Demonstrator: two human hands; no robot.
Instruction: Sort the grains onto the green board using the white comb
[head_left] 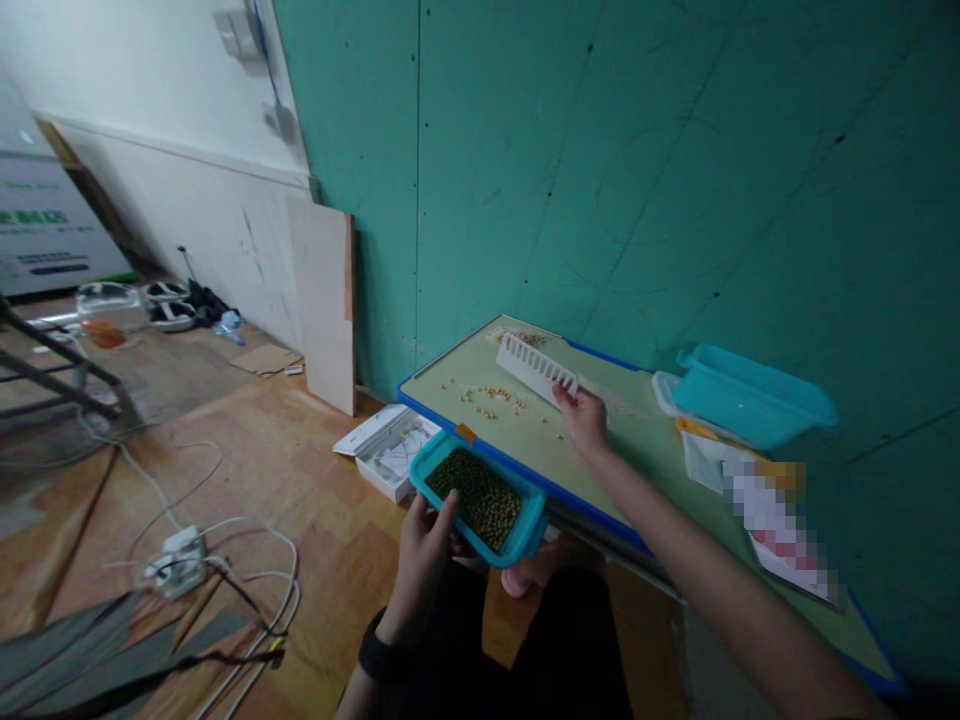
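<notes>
My left hand grips the near left side of a blue plastic tub, thumb over its rim. Dark green beans and tan beans lie inside it. The tub is held just off the front edge of the table. Above the tabletop, my right hand pinches one end of a white slotted plastic strip, which points to the far left. Loose yellowish beans are scattered on the table near it, with a small pile of mixed grains at the far corner.
A larger blue bin stands against the green wall, beside a white-and-orange bag. An opened white box sits on the floor by the table. Cables and a power strip lie at lower left.
</notes>
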